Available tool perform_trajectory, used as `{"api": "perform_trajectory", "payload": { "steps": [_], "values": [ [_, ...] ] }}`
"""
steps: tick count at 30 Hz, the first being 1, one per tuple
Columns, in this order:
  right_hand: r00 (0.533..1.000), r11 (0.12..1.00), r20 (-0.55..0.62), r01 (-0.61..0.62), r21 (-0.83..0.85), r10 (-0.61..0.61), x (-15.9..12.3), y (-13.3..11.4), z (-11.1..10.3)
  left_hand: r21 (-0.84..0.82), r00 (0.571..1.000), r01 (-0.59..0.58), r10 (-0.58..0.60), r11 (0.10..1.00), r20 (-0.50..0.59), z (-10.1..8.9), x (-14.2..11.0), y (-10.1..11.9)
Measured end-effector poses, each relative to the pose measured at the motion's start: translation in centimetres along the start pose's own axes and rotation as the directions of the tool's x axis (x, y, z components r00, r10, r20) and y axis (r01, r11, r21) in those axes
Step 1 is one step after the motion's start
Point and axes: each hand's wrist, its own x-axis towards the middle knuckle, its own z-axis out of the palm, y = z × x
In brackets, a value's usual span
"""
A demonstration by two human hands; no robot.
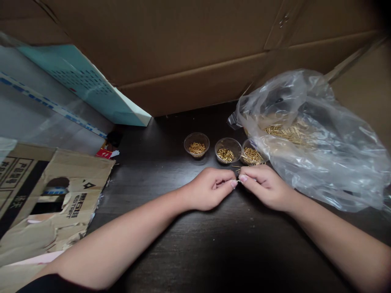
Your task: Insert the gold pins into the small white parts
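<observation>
Gold-coloured pin (238, 181), pinched between fingertips.
Clamped by left hand (212, 189) and right hand (266, 188), near clear cups (222, 145) on desk (183, 244).

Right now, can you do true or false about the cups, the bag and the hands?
1. Three round cups hold little gold pieces. True.
2. The plastic bag is left of the cups. False: it's on the right.
3. The left hand and right hand pinch a tiny thing between them. True.
4. Both hands wear gloves. False: they're bare.
5. The table is white. False: it's dark.
</observation>
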Motion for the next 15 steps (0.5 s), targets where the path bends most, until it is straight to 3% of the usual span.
{"api": "perform_trajectory", "payload": {
  "steps": [8, 15],
  "values": [
    [0.996, 0.974, 0.039, -0.083, 0.211, 0.076, -0.3, -0.1, 0.3, -0.256, 0.994, 0.068, -0.045, 0.964, 0.097, -0.7, 0.3, 0.6],
    [0.99, 0.93, 0.11, -0.124, 0.345, 0.092, -0.6, 0.2, 0.4, -0.329, 0.992, 0.081, -0.045, 0.941, 0.116, -0.9, 0.3, 1.0]
  ]
}}
